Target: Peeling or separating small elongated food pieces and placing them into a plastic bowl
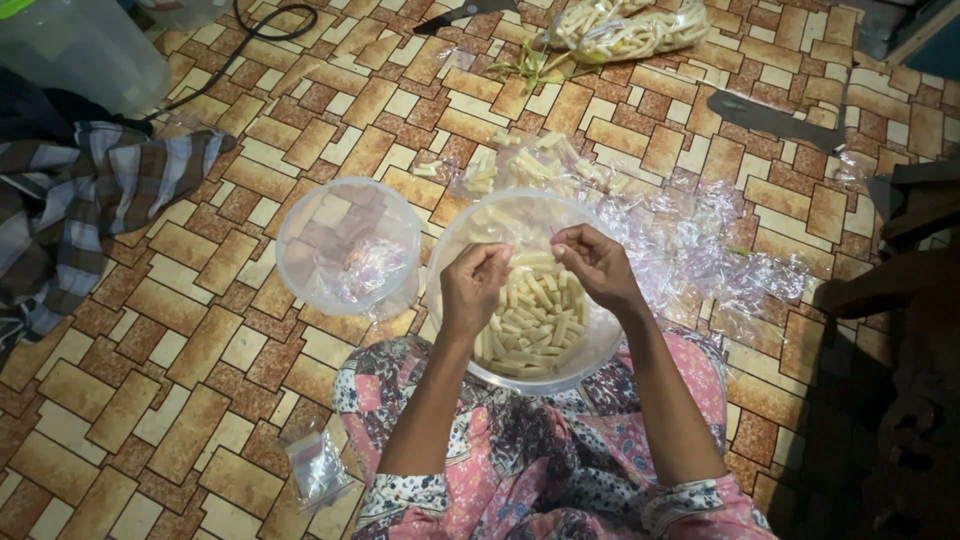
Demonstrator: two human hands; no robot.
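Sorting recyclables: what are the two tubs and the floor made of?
Both tubs, one with pale sticks and one nearly empty, look like clear glossy plastic: the floor shows through. The floor seems printed vinyl or tile with a brick pattern; can't tell which.

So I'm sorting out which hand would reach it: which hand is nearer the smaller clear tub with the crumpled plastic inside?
Left. The left hand is just right of the smaller clear tub; the right hand is farther right, over the large bowl.
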